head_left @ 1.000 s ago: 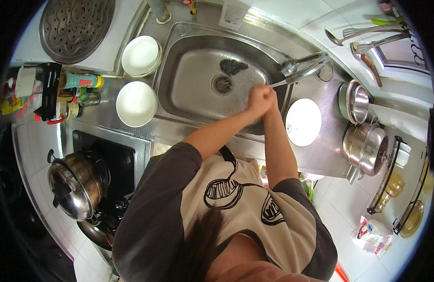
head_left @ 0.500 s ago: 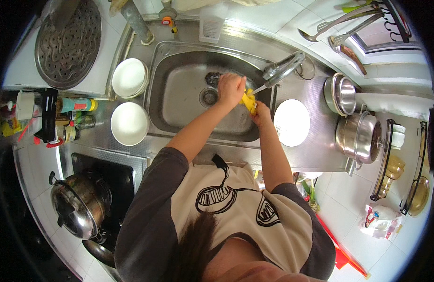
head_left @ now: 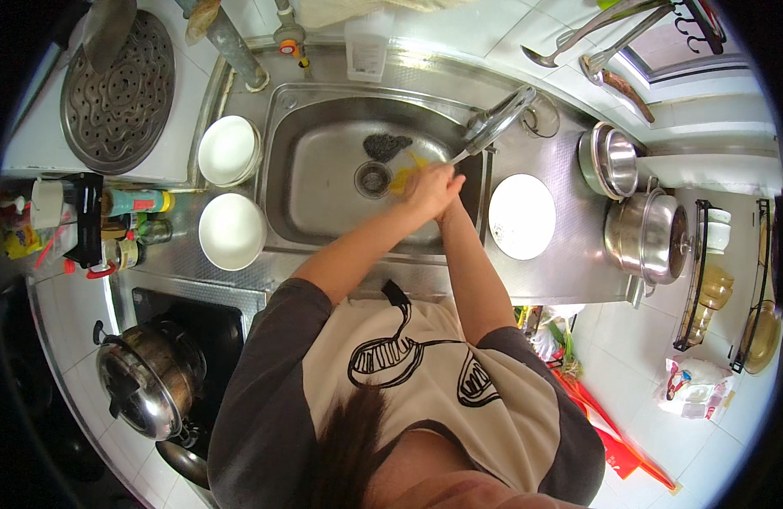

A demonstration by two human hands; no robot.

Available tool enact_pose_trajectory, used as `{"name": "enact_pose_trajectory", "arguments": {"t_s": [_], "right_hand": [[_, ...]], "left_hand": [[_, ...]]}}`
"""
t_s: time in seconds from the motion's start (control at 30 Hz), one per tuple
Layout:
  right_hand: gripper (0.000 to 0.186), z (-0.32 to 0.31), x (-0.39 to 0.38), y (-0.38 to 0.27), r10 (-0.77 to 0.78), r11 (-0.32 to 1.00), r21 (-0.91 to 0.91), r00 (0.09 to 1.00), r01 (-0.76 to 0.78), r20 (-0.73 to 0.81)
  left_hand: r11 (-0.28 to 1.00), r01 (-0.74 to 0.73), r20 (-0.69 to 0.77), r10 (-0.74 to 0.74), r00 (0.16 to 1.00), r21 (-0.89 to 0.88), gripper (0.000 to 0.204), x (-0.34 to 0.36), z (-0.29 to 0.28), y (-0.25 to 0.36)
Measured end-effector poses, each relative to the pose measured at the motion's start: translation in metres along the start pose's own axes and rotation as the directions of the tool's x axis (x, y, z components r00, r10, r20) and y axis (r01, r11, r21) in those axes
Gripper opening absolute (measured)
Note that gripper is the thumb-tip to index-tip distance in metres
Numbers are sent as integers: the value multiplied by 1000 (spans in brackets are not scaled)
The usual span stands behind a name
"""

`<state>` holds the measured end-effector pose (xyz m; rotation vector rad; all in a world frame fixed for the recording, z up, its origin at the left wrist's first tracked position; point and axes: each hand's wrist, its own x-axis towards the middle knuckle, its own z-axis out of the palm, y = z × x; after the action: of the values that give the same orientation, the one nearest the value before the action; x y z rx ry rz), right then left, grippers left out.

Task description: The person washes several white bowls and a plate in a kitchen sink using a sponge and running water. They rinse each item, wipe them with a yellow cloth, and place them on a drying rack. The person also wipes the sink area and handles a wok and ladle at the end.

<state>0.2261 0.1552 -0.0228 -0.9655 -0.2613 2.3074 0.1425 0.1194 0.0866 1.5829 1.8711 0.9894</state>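
Note:
Over the right part of the steel sink (head_left: 311,225), my left hand (head_left: 427,192) is closed round a yellow cloth (head_left: 400,181). A loose part of the cloth hangs out on the left side of the hand. My right hand (head_left: 451,209) presses against the left one, closed on the same cloth, its fingers mostly covered. Just above the hands is the end of the tap (head_left: 502,119). On the sink floor, a dark scouring pad (head_left: 384,147) lies beside the round drain (head_left: 373,180).
White bowls (head_left: 230,231) stand left of the sink, some stacked. A white plate (head_left: 522,217) lies to the right. Steel pots (head_left: 646,236) and basins (head_left: 610,161) stand farther right. A lidded pot (head_left: 149,377) sits on the stove at lower left.
My hands have come together and moved slightly left and nearer to me. The cloth, stretched between them before, is now bunched, with part of it hanging on the left.

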Motion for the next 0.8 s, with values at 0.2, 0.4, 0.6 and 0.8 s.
{"name": "enact_pose_trajectory", "arguments": {"t_s": [0.2,0.4,0.6,0.8], "right_hand": [[34,27,-19,-9,-8,1000,-21,997,6,-78],[36,1,-28,-17,-105,987,129,992,96,71],[41,35,-62,-27,-114,993,17,979,113,172],[42,35,-52,-27,-44,946,-318,944,-66,-328]], "left_hand": [[985,-109,52,116,992,-132,22,-45,-5,0],[983,-66,-125,45,991,-169,27,-37,-21,-18],[995,-73,-278,88,956,65,26,-4,-2,-67],[966,-124,-174,85,981,-229,16,4,9,-66]]}}
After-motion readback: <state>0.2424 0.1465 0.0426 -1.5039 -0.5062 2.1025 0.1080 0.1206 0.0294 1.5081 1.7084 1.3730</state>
